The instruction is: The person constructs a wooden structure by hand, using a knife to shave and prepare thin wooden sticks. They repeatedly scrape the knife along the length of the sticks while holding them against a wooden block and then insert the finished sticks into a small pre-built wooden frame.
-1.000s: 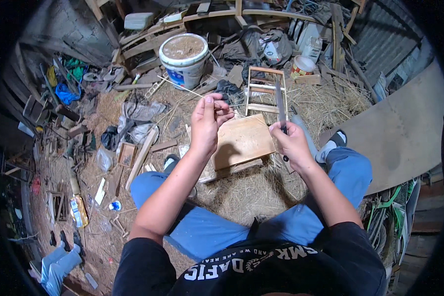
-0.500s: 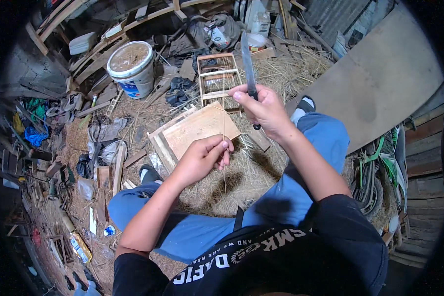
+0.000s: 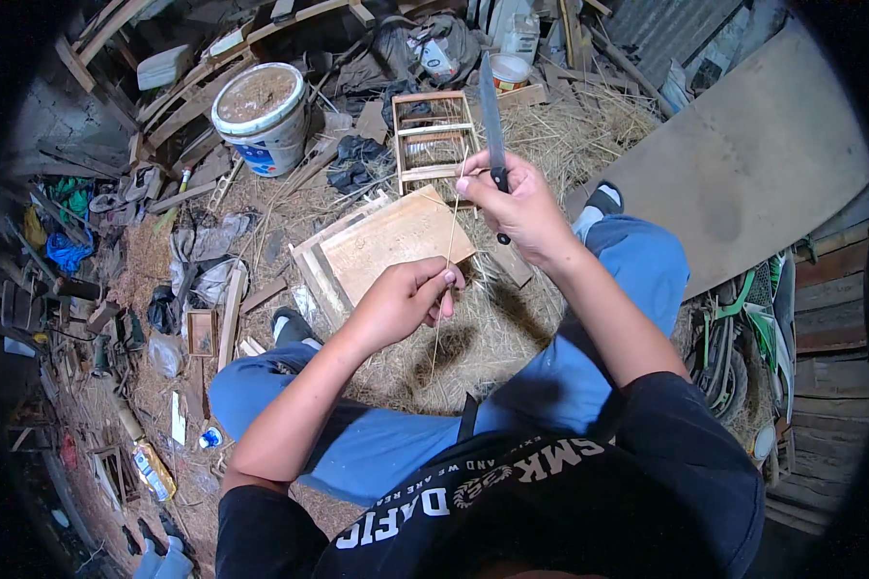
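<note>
Thin strip [image 3: 454, 228] now standing near-upright, swung from leftward slant, crossing right side of wooden board [image 3: 386, 246]; left fingers [image 3: 448, 278] pinching strip, right fingers [image 3: 481, 193] gripping knife [image 3: 493, 125] right of board.

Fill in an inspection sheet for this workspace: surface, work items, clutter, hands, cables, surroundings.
Surface: ground strewn with straw; a flat wooden board lies in front of the person.
Work items: thin stick and a knife, blade pointing away from the person.
Clutter: wooden frame beyond the board; white bucket to its left; plastic bottle at lower left.
Hands: left hand pinches the stick; right hand grips the knife handle. Whether the right fingertips touch the stick: cannot tell.
Cables: nothing seen.
Surroundings: large flat panel at right; corrugated sheet behind.
</note>
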The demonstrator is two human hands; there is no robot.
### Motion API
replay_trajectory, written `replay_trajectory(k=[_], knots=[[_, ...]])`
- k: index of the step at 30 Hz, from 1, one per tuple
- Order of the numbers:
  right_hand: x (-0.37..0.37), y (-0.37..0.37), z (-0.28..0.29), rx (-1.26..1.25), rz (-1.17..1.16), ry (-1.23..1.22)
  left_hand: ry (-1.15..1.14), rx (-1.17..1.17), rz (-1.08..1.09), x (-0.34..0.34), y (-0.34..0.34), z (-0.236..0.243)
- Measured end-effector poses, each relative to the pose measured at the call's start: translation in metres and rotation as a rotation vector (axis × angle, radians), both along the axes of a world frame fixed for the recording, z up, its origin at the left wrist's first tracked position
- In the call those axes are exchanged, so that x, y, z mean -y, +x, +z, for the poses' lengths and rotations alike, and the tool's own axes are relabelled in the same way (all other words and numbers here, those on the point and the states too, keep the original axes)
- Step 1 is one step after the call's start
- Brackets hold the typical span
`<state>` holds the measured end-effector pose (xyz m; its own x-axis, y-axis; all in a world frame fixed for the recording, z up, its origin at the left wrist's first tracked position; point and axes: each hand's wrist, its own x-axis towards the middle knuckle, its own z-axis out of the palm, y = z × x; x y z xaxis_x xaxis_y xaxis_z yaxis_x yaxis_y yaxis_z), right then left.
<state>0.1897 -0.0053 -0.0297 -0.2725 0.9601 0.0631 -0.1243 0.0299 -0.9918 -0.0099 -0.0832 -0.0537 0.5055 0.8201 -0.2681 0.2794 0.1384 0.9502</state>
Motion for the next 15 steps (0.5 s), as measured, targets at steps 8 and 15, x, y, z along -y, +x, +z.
replay_trajectory(k=[8, 15], knots=[[-0.002, -0.004, -0.001, 0.036, -0.024, -0.011, -0.003, -0.006, 0.027, 0.0, -0.005, -0.005], [-0.017, 0.006, -0.023, -0.061, -0.156, -0.219, 0.103, 0.026, 0.239, -0.01, -0.017, -0.053]])
